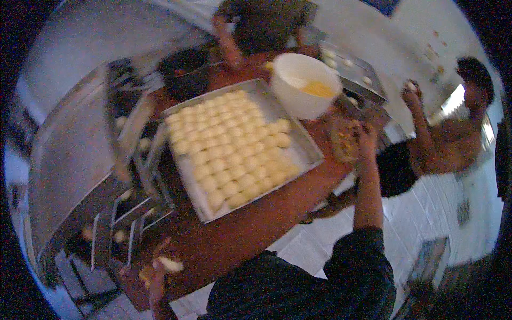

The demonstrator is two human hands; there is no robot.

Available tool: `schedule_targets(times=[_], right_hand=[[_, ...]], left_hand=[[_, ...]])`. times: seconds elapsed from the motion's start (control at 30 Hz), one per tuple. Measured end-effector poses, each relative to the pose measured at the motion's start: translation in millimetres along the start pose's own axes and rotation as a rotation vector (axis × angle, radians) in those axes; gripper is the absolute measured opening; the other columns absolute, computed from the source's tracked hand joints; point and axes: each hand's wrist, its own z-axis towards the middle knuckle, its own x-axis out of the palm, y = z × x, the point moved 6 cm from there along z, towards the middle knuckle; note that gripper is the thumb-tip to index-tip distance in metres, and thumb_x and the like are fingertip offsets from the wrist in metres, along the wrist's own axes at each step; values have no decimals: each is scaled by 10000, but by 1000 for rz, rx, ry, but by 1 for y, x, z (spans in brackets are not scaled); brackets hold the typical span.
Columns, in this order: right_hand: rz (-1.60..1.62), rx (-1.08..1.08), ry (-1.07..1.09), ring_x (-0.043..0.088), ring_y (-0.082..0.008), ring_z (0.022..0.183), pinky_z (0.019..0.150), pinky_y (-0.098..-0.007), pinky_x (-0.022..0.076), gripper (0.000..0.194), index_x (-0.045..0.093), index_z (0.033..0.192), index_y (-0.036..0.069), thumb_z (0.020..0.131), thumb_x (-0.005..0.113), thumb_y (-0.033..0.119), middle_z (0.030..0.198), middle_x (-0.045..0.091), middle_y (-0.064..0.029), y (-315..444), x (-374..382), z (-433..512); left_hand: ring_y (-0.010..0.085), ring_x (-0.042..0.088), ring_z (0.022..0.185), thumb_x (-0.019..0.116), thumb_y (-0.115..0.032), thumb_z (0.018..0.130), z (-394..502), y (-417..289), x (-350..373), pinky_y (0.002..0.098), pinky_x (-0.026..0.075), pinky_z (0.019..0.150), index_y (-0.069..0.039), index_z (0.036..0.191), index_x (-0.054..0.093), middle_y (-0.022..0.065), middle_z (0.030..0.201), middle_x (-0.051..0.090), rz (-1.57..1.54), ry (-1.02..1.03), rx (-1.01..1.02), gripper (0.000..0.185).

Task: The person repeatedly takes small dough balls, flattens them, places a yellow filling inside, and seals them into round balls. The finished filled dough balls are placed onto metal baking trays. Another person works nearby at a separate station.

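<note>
My left hand (157, 274), low on the left above the table, holds a pale oblong piece of what looks like dough (171, 265). Over at the right, my right hand (366, 134) reaches into a clear bowl (335, 149) with yellow-orange shredded filling (347, 140); blur hides whether its fingers grip any. Between my hands a square metal tray (314, 154) carries rows of pale round dough balls (236, 144), packed close together. Bare metal shows along its right side.
A white bucket (288, 86) with yellow contents stands beyond the tray's right corner. Stacked metal trays (120, 224) line the left. Another tray (372, 72) holds a few balls. One person (268, 28) works opposite; another person (452, 144) at the right lifts a small pale thing.
</note>
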Motion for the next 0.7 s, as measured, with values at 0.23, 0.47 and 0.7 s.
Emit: schedule_targets(times=[0.23, 0.47, 0.7], right_hand=[[469, -367, 547, 609, -133, 836, 753, -268, 497, 195, 663, 978, -1, 868, 653, 159, 883, 662, -55, 338, 96, -178], [129, -1225, 760, 605, -210, 852, 788, -326, 476, 166, 698, 940, 39, 877, 613, 167, 886, 690, -78, 483, 181, -284], [119, -1217, 606, 614, -217, 884, 808, -324, 472, 134, 703, 940, 55, 867, 609, 117, 891, 685, -93, 485, 154, -308]], left_hand=[[184, 585, 948, 608, -207, 908, -42, 40, -29, 324, 497, 806, -41, 1270, 481, 92, 1037, 611, -153, -79, 69, 419], [221, 524, 1083, 583, -223, 932, -84, 112, -76, 321, 464, 901, -25, 1330, 392, 138, 1236, 506, -226, -83, -81, 484], [220, 530, 1099, 534, -144, 950, -134, 118, -129, 343, 463, 905, -2, 1198, 516, 136, 1190, 548, 66, -97, -271, 286]])
